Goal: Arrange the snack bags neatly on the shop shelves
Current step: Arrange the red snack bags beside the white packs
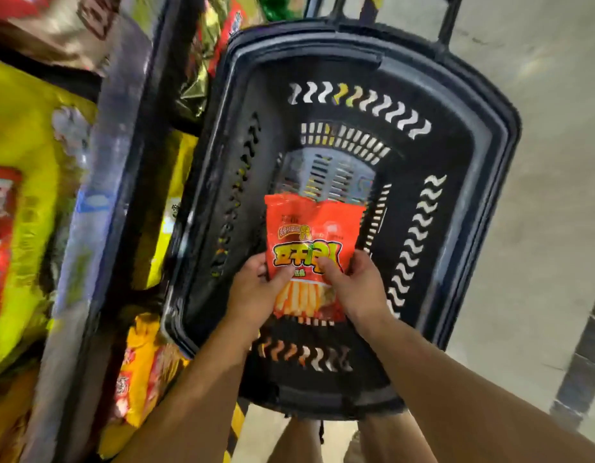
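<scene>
Bare forearms enter from the bottom of the frame. The left hand (pixel 256 289) and right hand (pixel 358 285) meet at centre. Each grip is clamped on the lower half of the red-orange plastic snack bag with yellow lettering (pixel 309 235), with thumbs on the printed face and the other fingers hidden behind it. The bag is held over the black slotted plastic shopping basket (pixel 503 138), its top edge pointing up-frame. No other bag is visible in the basket.

Shelving fills the left of the frame, all of it blurred:
- grey shelf-edge strip (pixel 89 202)
- large yellow bags (pixel 25 155) at upper left
- orange-yellow packets (pixel 139 369) at lower left

Judgement: the step in hand is moving this bag to a shelf.
- Hold it lightly at the lower corners so the sticks inside do not crush.
- Look for matching packets.
- Set it face out, upright and flush with its neighbours.

No free slot can be made out from here.
</scene>
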A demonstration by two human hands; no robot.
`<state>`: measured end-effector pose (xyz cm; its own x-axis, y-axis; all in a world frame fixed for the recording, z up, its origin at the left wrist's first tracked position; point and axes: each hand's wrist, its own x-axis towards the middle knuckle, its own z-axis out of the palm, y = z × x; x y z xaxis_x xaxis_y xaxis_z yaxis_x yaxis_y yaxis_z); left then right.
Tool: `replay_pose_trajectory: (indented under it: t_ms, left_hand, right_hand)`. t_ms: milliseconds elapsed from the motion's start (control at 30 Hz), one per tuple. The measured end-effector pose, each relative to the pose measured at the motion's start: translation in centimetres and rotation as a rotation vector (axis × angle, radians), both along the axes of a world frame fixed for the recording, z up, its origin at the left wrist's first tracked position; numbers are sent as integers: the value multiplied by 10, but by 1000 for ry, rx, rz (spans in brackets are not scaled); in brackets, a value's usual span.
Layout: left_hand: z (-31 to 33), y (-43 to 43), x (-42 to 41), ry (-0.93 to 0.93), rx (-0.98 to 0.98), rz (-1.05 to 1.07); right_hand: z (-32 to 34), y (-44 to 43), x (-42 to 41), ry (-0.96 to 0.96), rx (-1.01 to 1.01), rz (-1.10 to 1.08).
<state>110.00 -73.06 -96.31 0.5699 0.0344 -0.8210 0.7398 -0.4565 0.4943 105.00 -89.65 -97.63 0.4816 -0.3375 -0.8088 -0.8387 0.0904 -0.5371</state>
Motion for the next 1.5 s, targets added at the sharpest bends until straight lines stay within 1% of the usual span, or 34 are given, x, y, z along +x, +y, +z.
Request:
replay_pose_trajectory:
  t_ms: [233,300,367,433,533,633,800,867,1000,1033,1100,1167,1233,1333,1500]
  left_hand:
    - [-114,2,-3,14,28,-2]
    - [-147,2,-7,8,45,-30]
    - [-182,7,-15,30,79,-44]
    - [-202,7,-21,65,93,-43]
    - [-206,-2,-16,102,103,-17]
    - [-202,-9,-11,150,144,-57]
    - [-182,-11,-5,120,190,-76]
    - [-170,-13,-1,125,233,-144]
    - [-129,-15,3,96,351,-487]
    - [-115,-15,3,66,385,-591]
    - [-81,-15,0,-4,462,-807]
    - [-42,-13,-5,-62,521,-941]
    - [0,-10,-12,-88,560,-997]
    - [74,-6,-25,-81,563,-1061]
    - [238,-12,-44,-114,574,-1015]
  right_hand:
    - [-97,17,-2,104,-81,-14]
    - [-122,22,-6,151,-113,-22]
    - [-139,25,-10,214,-144,-20]
    - [-152,24,-13,263,-154,-27]
    - [-166,24,-15,298,-139,-73]
    - [-177,26,-14,332,-149,-56]
    - [-171,23,-12,332,-161,-2]
    - [-159,18,-12,331,-181,79]
    - [-122,12,-9,289,-276,315]
    - [-111,12,-8,290,-297,407]
    - [-85,12,-9,287,-352,671]
    - [-47,11,-10,291,-433,911]
    - [-1,8,-10,284,-485,1063]
    - [80,4,-12,243,-546,1248]
    - [243,5,-21,137,-652,1340]
